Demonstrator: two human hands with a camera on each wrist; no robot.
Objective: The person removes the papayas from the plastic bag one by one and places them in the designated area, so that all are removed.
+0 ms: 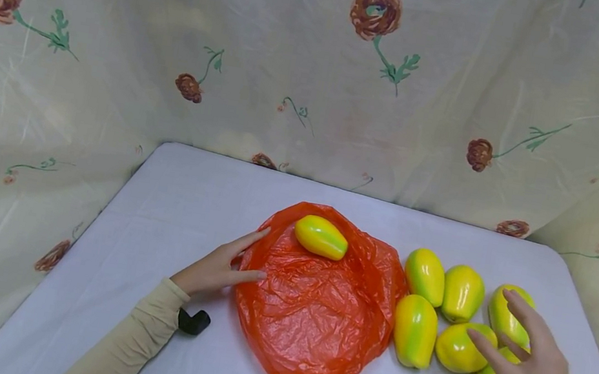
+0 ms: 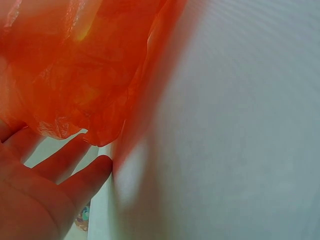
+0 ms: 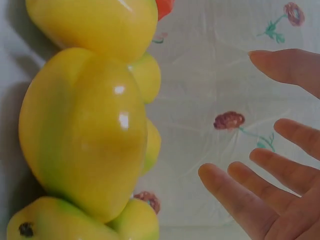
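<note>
A red plastic bag [image 1: 313, 320] lies spread on the table with its mouth facing up. Inside it, near the far rim, is one yellow-green mango [image 1: 321, 237]. My left hand [image 1: 220, 268] is at the bag's left edge, thumb and fingers spread, and in the left wrist view its straight fingers [image 2: 90, 180] reach to the side of the red plastic. To the right of the bag lies a group of several mangoes [image 1: 414, 331]. Above the right end of that group hovers my right hand [image 1: 538, 365], fingers apart and holding nothing; it partly hides two mangoes.
The white-covered table [image 1: 198, 197] has its far edge against a hanging flowered cloth [image 1: 298, 49], which also closes off both sides. The nearest mangoes touch the bag's right side. Black straps [image 1: 192, 322] show at both wrists.
</note>
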